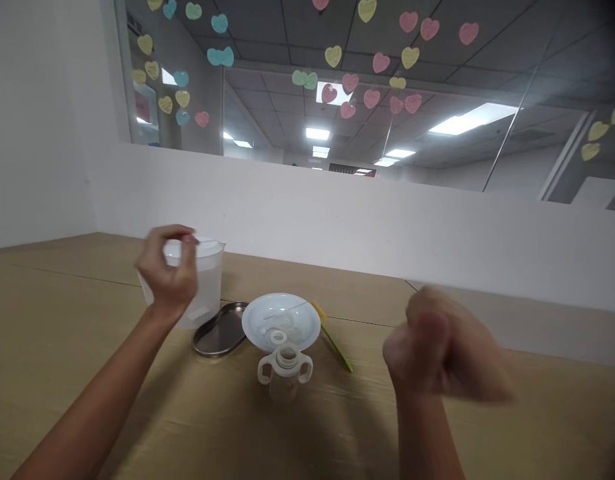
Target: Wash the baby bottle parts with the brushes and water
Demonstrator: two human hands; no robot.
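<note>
My left hand (168, 268) is raised in front of a translucent plastic container (207, 283), its fingers curled and the thumb meeting the index finger. Whatever may be pinched there is too small to make out. On the right, my right hand (440, 350) is lifted over the table and smeared by motion, so its grip is unclear. Between the hands stands an uncapped baby bottle (284, 380) with two white handles. Right behind it, a white bowl (253, 327) holds clear parts and a white ring (277, 337).
A metal kidney dish (221, 332) lies between the container and the bowl. Right of the bowl is a green-handled brush (340, 348) with a yellow head. The brown table (227, 427) meets a white wall (307, 213) below a window with heart-shaped notes.
</note>
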